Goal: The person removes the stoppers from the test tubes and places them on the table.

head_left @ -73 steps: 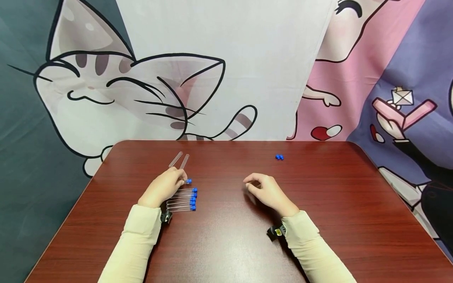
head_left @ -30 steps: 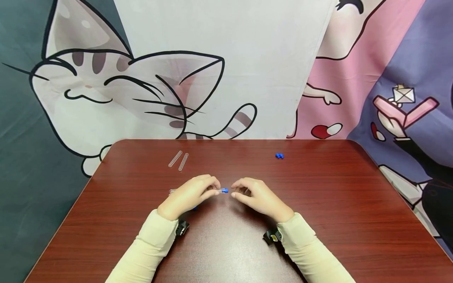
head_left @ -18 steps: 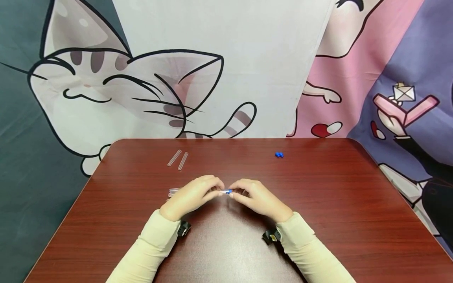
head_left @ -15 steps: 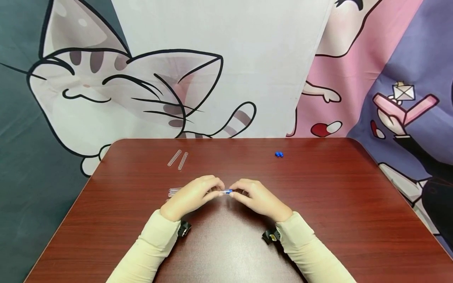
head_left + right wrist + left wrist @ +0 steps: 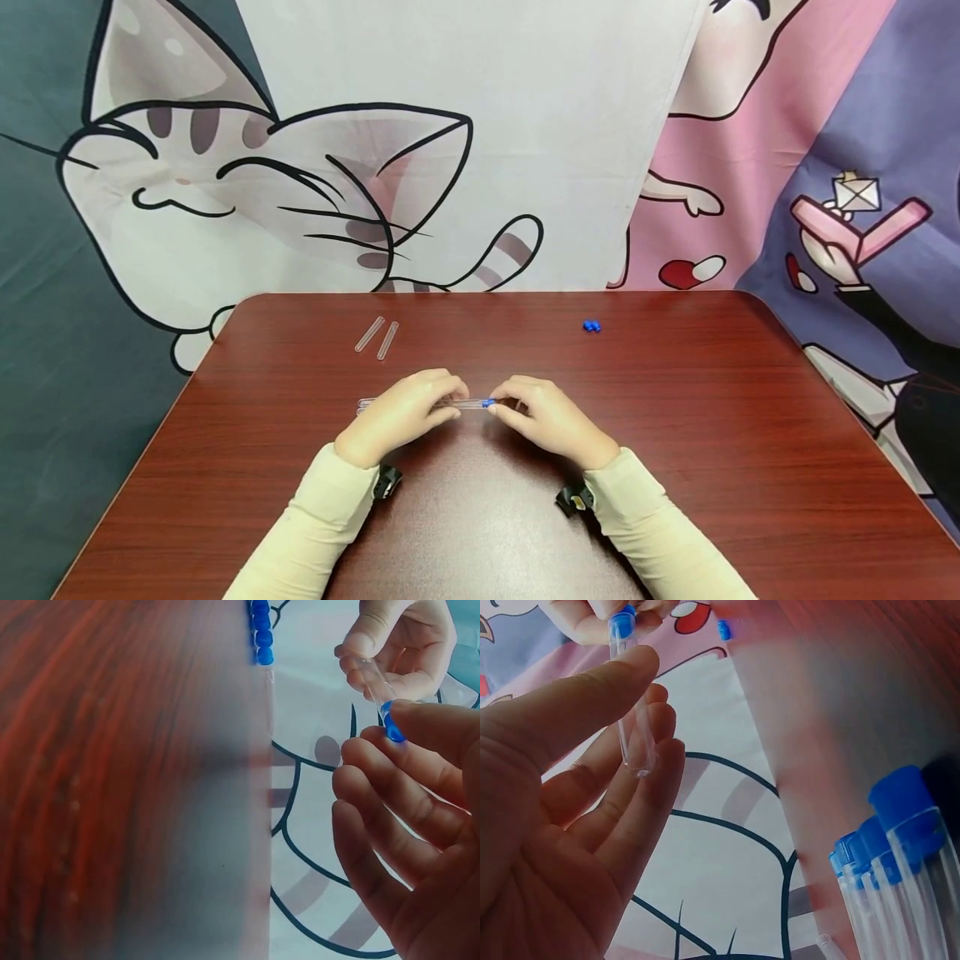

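A clear test tube [image 5: 468, 404] lies level between both hands above the middle of the table, its blue cap [image 5: 487, 403] pointing right. The left hand [image 5: 405, 417] pinches the tube toward its closed end; in the left wrist view the thumb crosses over the glass [image 5: 634, 739]. At the other end, the right hand [image 5: 551, 421] pinches the cap between thumb and fingertips, as the right wrist view shows with the blue cap [image 5: 393, 729]. Beside the left hand lies a row of capped test tubes [image 5: 892, 862], mostly hidden behind that hand in the head view.
Two uncapped tubes [image 5: 369, 334] lie at the far left of the brown table [image 5: 675, 400]. Loose blue caps [image 5: 592, 326] sit together near the back edge, right of the middle. A cartoon-printed cloth [image 5: 562, 125] hangs behind the table.
The left hand carried the capped tube from the row to the middle, and the right hand came over and took its cap. Since then the left hand has shifted slightly left, exposing more glass.
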Action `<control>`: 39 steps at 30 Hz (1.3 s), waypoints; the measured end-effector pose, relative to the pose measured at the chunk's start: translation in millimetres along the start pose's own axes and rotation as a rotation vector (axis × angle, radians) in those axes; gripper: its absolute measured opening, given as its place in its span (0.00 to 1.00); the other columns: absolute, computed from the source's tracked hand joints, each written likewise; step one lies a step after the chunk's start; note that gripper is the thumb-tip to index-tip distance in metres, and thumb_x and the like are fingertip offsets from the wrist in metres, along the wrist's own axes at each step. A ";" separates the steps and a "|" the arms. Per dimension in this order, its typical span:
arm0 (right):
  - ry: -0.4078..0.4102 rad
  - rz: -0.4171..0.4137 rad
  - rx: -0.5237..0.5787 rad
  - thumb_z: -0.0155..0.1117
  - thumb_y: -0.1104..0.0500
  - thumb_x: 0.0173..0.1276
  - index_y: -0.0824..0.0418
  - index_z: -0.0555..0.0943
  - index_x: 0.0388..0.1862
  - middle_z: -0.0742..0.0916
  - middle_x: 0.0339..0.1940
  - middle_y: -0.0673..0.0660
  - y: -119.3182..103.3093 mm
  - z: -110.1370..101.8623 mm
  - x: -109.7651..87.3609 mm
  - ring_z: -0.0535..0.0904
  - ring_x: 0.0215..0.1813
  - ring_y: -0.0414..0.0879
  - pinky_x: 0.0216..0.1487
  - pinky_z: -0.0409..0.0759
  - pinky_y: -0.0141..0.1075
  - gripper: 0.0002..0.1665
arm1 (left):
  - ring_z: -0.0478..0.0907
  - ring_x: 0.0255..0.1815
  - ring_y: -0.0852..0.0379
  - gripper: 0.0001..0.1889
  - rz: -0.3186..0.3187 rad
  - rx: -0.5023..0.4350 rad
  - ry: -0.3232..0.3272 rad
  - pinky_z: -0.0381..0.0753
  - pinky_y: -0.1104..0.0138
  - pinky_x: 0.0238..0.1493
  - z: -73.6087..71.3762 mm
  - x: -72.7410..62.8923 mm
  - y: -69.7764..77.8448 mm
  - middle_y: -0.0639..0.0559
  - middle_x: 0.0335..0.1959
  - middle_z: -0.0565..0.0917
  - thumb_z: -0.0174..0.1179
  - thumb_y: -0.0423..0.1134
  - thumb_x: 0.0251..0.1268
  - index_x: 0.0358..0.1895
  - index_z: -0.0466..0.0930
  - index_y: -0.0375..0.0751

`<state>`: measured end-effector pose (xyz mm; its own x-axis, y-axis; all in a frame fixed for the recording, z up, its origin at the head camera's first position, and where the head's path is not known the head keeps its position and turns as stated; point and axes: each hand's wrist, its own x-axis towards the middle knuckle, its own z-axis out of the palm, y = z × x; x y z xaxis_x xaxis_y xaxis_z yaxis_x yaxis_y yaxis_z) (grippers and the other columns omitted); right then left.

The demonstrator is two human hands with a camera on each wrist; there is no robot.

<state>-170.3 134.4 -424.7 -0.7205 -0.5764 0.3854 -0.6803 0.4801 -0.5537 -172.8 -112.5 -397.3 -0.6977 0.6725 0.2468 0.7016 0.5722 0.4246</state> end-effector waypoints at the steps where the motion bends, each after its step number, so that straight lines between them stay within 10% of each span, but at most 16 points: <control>1: 0.009 -0.005 -0.003 0.68 0.60 0.71 0.57 0.86 0.40 0.85 0.34 0.46 -0.2 0.2 0.0 0.80 0.36 0.37 0.38 0.83 0.36 0.03 | 0.79 0.37 0.59 0.09 0.001 0.003 0.000 0.81 0.66 0.44 0.0 -0.1 -0.2 0.55 0.36 0.81 0.71 0.32 0.61 0.41 0.82 0.43; 39: 0.197 -0.086 -0.146 0.75 0.60 0.61 0.54 0.85 0.31 0.84 0.28 0.43 1.7 3.5 -2.3 0.78 0.32 0.36 0.32 0.78 0.28 0.05 | 0.79 0.36 0.60 0.08 0.012 0.057 0.041 0.81 0.67 0.41 -0.6 0.9 5.2 0.56 0.35 0.82 0.72 0.33 0.61 0.40 0.83 0.44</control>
<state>-169.4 134.2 -429.2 -0.6616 -0.4863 0.5708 -0.7422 0.5335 -0.4056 -169.8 -109.2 -394.3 -0.6939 0.6604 0.2872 0.7161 0.5911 0.3712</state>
